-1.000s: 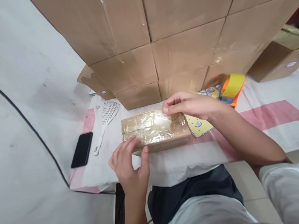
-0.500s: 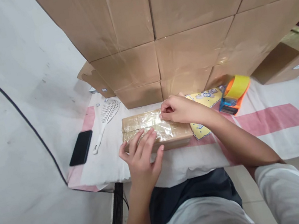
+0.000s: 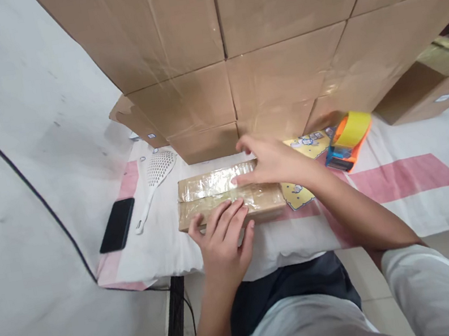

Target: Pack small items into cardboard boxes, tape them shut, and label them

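A small cardboard box [image 3: 196,204] lies on the cloth in front of me, with shiny clear packing tape [image 3: 218,180] across its top. My left hand [image 3: 224,242] rests on the box's near edge, its fingers spread over the top. Over the right part of the box is my right hand [image 3: 271,163], thumb and fingers apart, the thumb at the taped top. Nothing shows between those fingers. To the right stands an orange and blue tape dispenser [image 3: 349,138] with a yellow roll.
Stacked cardboard boxes [image 3: 277,73] rise right behind the small box. On the left lie a white slotted skimmer [image 3: 160,170] and a black phone [image 3: 117,225]. A yellow patterned sheet [image 3: 298,194] is partly under my right arm. Another box [image 3: 422,89] sits at right.
My right hand's pinched fingers have parted, and the thumb now reaches over the tape. My left hand has slid slightly right along the box. The whole view has shifted a little.
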### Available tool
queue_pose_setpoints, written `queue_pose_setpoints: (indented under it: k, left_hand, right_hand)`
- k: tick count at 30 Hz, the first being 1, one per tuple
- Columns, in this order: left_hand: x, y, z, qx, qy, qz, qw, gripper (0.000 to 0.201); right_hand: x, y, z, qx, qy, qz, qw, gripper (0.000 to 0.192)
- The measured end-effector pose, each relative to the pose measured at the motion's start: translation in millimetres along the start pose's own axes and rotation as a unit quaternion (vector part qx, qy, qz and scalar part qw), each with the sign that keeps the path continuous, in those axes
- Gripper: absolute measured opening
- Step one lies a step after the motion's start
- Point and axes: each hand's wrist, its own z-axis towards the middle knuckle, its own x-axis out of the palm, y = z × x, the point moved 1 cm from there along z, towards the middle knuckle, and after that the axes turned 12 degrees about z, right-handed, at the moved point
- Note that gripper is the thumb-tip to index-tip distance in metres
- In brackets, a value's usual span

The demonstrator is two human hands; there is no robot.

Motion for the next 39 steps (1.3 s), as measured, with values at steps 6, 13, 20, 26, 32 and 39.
queue_pose_setpoints:
  k: [6,13,20,26,32,39]
  left_hand:
    - [9.2,-16,2,0.005,0.016,-0.001,1.000,0.008]
    - [11.2,-2,-2,-0.021,0.025,0.000,0.999,0.024]
    - [10.9,15,-3,0.018,0.019,0.069,0.997,0.046]
    - [12.9,14,-2,0.023,0.015,0.075,0.997,0.042]
    - [10.5,12,-7,0.032,0.010,0.088,0.996,0.042]
    - [14.8,19,-1,0.032,0.021,0.090,0.995,0.044]
  right_hand:
    - [16,7,1,0.068,0.099,0.039,0.992,0.051]
    - [-1,-43,5,0.099,-0.060,0.064,0.991,0.043]
    - [-36,-156,-31,0.287,-0.017,-0.138,0.948,0.029]
    - [-27,-171,-39,0.289,-0.011,-0.179,0.940,0.029]
    - [-17,-176,-36,0.278,-0.046,-0.185,0.941,0.032]
    - [-27,-183,-46,0.212,-0.142,-0.068,0.965,0.026]
